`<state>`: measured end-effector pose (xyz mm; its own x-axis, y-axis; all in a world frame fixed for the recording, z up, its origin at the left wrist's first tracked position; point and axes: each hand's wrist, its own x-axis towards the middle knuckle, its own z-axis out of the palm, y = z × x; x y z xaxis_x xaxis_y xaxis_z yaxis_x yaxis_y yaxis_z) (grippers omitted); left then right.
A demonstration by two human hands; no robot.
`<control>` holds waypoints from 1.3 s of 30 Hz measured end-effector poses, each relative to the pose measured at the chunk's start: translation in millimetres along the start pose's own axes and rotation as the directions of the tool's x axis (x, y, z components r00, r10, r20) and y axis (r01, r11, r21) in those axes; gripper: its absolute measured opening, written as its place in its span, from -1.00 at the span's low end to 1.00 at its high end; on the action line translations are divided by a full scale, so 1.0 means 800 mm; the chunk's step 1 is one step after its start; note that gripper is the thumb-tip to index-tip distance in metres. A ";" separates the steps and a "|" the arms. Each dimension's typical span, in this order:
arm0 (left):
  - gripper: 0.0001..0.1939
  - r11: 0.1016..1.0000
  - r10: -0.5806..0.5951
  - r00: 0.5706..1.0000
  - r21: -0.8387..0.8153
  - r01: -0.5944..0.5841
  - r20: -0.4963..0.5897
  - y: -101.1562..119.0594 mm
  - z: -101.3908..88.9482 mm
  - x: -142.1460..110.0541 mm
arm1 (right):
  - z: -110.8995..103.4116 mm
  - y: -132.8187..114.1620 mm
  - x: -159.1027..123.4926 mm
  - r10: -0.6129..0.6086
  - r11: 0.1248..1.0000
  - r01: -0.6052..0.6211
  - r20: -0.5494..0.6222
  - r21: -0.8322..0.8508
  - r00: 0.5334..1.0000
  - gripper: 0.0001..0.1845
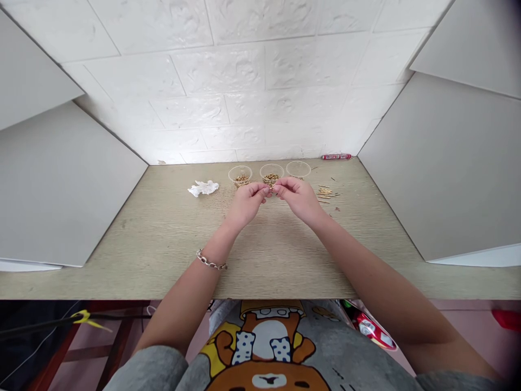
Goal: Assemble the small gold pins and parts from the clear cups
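Observation:
My left hand (246, 204) and my right hand (300, 199) meet over the table, fingertips almost touching. Between them they pinch a small gold-coloured piece (272, 188), mostly covered by the fingers and too small to identify. Just beyond stands a clear round cup (272, 167) holding many small gold-coloured pieces. To its left is another clear cup (240, 169) with similar pieces, and to its right a third clear cup (298, 164), partly hidden by my right hand. Thin gold-coloured pins (325, 192) lie loose in a pile right of my right hand.
A crumpled white tissue (203, 188) lies left of the cups. A red tube-shaped item (336, 156) rests against the white brick-patterned wall (228, 70). Grey panels stand at the left (69, 184) and right (451, 168) of the wooden table (163, 239).

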<state>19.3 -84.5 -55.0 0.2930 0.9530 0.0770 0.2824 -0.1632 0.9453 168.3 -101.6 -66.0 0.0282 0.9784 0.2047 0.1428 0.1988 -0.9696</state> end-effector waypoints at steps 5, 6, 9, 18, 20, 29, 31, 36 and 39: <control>-0.81 0.996 0.016 1.000 0.082 -0.014 -0.027 0.001 0.000 -0.002 | 0.000 0.002 -0.001 -0.027 0.999 0.027 -0.008 -0.038 1.000 -0.80; -0.81 0.993 0.028 0.999 0.112 -0.023 -0.039 0.001 0.001 -0.002 | 0.001 0.002 -0.001 -0.037 0.998 0.036 -0.010 -0.049 0.999 -0.80; -0.81 0.973 0.092 0.993 0.220 -0.074 -0.073 0.002 0.002 -0.005 | 0.001 0.000 -0.004 -0.060 0.994 0.057 -0.023 -0.098 0.998 -0.81; -0.78 0.894 0.246 0.967 0.402 -0.197 -0.073 0.005 0.003 -0.009 | 0.005 -0.001 -0.008 -0.133 0.970 0.114 -0.074 -0.215 0.988 -0.86; -0.78 0.888 0.254 0.965 0.412 -0.204 -0.070 0.004 0.003 -0.009 | 0.006 -0.001 -0.009 -0.152 0.962 0.129 -0.076 -0.241 0.986 -0.86; -0.76 0.809 0.360 0.932 0.511 -0.291 -0.039 -0.002 0.001 -0.008 | 0.007 0.001 -0.010 -0.112 0.982 0.098 -0.080 -0.160 0.990 -0.84; -0.76 0.788 0.379 0.925 0.536 -0.303 -0.036 -0.002 0.001 -0.007 | 0.008 0.003 -0.008 -0.060 0.997 0.057 -0.066 -0.048 0.996 -0.81; -0.76 0.765 0.407 0.913 0.554 -0.328 -0.020 -0.003 0.001 -0.007 | 0.011 0.004 -0.006 0.052 0.990 -0.045 -0.044 0.130 0.998 -0.78; -0.76 0.779 0.391 0.920 0.539 -0.321 -0.018 -0.003 0.001 -0.007 | 0.010 0.002 -0.007 0.019 0.997 -0.015 -0.046 0.071 0.999 -0.79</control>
<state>17.6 -89.5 -57.9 0.3632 0.8176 0.4467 0.6185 -0.5702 0.5408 160.4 -106.5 -70.2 0.0767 0.9783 0.1925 0.0713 0.1872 -0.9797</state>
